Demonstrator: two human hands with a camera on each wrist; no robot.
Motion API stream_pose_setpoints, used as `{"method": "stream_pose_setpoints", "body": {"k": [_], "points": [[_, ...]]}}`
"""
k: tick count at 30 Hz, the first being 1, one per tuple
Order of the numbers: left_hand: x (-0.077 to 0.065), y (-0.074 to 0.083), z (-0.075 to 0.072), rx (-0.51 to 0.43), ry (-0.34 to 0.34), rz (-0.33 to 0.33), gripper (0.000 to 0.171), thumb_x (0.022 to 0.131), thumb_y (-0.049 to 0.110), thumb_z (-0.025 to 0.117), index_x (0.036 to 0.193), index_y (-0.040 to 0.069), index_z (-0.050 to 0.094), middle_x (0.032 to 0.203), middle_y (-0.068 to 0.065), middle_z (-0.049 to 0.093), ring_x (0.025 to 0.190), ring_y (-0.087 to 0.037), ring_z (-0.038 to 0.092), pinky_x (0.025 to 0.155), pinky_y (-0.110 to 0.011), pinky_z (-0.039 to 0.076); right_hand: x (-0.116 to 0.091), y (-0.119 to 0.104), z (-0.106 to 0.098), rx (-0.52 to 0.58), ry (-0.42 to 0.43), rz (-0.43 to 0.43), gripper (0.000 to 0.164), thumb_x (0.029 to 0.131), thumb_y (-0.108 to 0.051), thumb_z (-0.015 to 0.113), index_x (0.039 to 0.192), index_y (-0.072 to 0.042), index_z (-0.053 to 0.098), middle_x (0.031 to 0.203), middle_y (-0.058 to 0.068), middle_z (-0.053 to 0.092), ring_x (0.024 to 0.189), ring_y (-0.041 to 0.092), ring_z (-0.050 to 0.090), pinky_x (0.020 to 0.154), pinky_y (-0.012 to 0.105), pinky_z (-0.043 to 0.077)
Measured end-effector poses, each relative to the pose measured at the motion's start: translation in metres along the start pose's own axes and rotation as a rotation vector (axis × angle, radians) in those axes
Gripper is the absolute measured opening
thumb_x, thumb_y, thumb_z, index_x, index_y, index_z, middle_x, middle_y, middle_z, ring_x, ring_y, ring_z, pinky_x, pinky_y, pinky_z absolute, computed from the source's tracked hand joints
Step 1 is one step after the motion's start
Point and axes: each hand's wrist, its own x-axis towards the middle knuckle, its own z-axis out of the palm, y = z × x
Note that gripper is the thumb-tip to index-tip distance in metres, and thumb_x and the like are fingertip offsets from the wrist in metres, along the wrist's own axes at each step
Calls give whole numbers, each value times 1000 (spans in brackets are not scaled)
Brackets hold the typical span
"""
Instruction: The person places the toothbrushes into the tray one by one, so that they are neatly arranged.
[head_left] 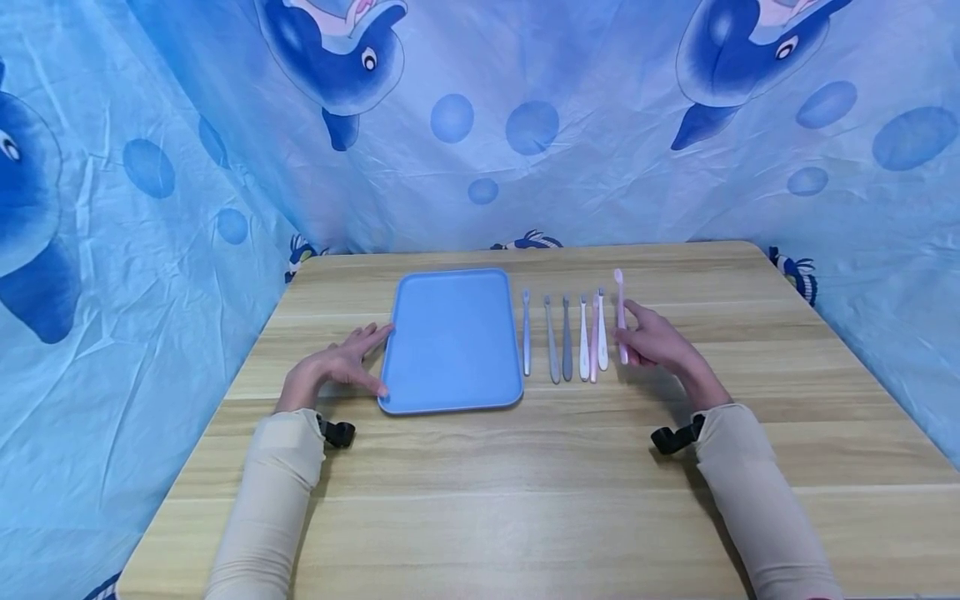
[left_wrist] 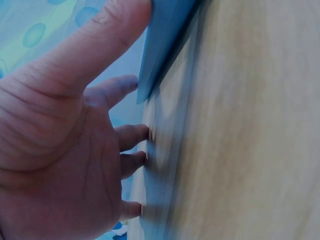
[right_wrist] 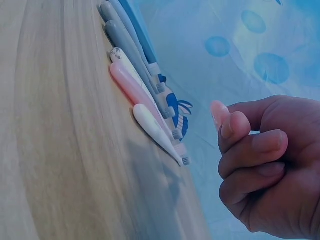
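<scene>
My left hand (head_left: 345, 360) rests at the left side of a blue rectangular tray (head_left: 453, 337). Its thumb and index finger touch the tray's edge, and in the left wrist view the other fingers reach down at the wooden table. With my right hand (head_left: 656, 340) I pinch a pink toothbrush (head_left: 620, 304), bristle end pointing away from me; in the right wrist view only its pink handle end (right_wrist: 219, 111) shows past the curled fingers. Left of that hand lie a white toothbrush (head_left: 603, 337), another pink toothbrush (head_left: 594, 354) and a second white toothbrush (head_left: 584, 350).
Nearer the tray, a dark grey toothbrush (head_left: 567, 346), a lighter grey toothbrush (head_left: 552, 350) and a bluish toothbrush (head_left: 527, 342) lie roughly parallel on the wooden table (head_left: 495, 500). A blue dolphin-print curtain (head_left: 600, 192) hangs behind the table and along its sides.
</scene>
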Motion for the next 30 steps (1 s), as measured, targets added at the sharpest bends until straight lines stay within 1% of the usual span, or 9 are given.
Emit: {"method": "stream_pose_setpoints", "body": {"k": [6, 12, 17, 20, 23, 25, 30], "points": [[-3, -1, -1, 6, 1, 6, 129, 70, 52, 87, 163, 15, 5, 167, -28, -7, 153, -51, -11, 115, -79, -3, 1, -5, 3, 12, -11, 9, 69, 105, -14, 47, 160, -1, 8, 51, -2, 53, 39, 7, 41, 36, 28, 33], [-4, -1, -1, 6, -5, 18, 127, 71, 52, 86, 163, 15, 5, 167, -28, -6, 153, -52, -10, 115, -80, -2, 3, -9, 7, 30, -24, 31, 76, 105, -17, 49, 161, -2, 0, 51, -4, 52, 40, 7, 43, 38, 26, 34], [-3, -1, -2, -1, -12, 16, 127, 72, 50, 87, 163, 16, 5, 167, -27, -6, 153, -51, -11, 115, -79, -1, 7, -11, 13, 17, -23, 33, 75, 105, -19, 49, 161, -4, 2, 50, -4, 51, 40, 8, 42, 38, 25, 33], [-3, 0, -2, 0, -16, 16, 127, 72, 50, 87, 163, 16, 5, 167, -27, -6, 153, -51, -11, 115, -80, -1, 9, -12, 17, 34, -19, 12, 72, 104, -17, 50, 161, -5, 6, 49, -4, 50, 39, 7, 40, 37, 24, 31], [-2, -1, -1, -2, -16, 24, 126, 72, 49, 87, 163, 15, 6, 167, -28, -6, 153, -52, -11, 115, -80, -1, 11, -15, 21, 59, -21, -12, 72, 104, -15, 50, 161, -5, 8, 48, -3, 50, 37, 6, 40, 36, 24, 30], [-2, -1, -1, -1, -15, 27, 126, 72, 49, 87, 163, 15, 5, 167, -28, -6, 153, -52, -11, 115, -80, -1, 13, -18, 23, 64, -27, -18, 72, 104, -15, 50, 161, -6, 7, 48, -3, 50, 37, 6, 40, 36, 25, 30], [-2, -3, -1, 1, -15, 25, 127, 72, 49, 87, 163, 15, 5, 167, -28, -6, 153, -52, -10, 115, -80, -2, 18, -28, 32, 40, -39, -4, 75, 104, -18, 50, 162, -6, 2, 49, -4, 50, 38, 7, 41, 37, 28, 34]]}}
